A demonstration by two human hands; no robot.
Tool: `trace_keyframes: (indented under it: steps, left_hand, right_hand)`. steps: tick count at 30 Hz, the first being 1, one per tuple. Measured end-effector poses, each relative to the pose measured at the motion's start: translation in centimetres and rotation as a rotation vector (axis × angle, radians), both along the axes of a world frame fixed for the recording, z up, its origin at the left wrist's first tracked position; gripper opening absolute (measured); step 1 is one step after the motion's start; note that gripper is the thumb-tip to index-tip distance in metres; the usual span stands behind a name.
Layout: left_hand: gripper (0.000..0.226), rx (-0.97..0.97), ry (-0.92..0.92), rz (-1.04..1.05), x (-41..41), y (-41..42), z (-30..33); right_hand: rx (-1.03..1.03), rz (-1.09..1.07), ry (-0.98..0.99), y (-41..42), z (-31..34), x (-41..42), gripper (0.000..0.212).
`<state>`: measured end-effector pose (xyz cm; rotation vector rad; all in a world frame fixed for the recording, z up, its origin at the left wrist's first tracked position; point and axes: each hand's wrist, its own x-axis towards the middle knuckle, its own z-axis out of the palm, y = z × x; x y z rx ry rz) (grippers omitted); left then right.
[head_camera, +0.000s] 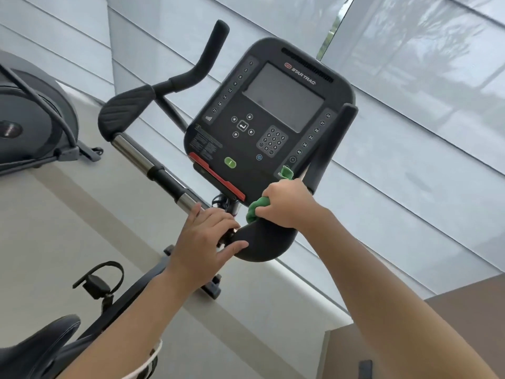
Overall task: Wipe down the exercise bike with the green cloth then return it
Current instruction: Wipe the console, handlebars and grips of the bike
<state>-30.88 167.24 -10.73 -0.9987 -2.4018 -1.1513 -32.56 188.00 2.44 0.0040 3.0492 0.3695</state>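
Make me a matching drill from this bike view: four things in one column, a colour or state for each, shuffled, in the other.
Things:
1. green cloth
2. left hand
3. start button
4. console screen

States:
A. dark, showing nothing
B. bunched in the right hand on the handlebar
C. green, on the console's lower edge
D. fingers straight, resting on the handlebar's curved pad

Pairs: 1-B, 2-D, 3-C, 4-A
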Motion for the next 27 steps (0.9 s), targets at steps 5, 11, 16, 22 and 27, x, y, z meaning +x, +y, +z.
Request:
trace_keyframes:
  steps: [5,11,16,22,27]
  left_hand:
    - [0.061,0.133,-0.035,-0.106,-0.8,-1.3,-0.2]
    - [0.069,0.219,-0.095,-0.094,-0.6,-1.3,0.3]
    - [0.07,0.158,-0.049,-0.074,-0.6,-1.5,0.2]
    - [0.061,0.139,0.048,-0.027,-1.7,-2.6,-1.1]
    - [0.059,0.118,0.044,0.045,-3.1,-4.4,-1.7]
  right_hand:
    - [-0.075,0.016,-0.016,-1.8,-0.4,0.6,0.042]
    - [-0.154,0.044,0.114,-4.8,-2.3,3.1,0.038]
    - [-0.239,0.071,0.21,-4.4,-3.3,4.8,0.028]
    - [-0.577,0.04,0.401,-4.0,-2.3,4.4,0.03]
    - [-0.36,-0.015,0.351,-5.7,-3.8,3.7,0.03]
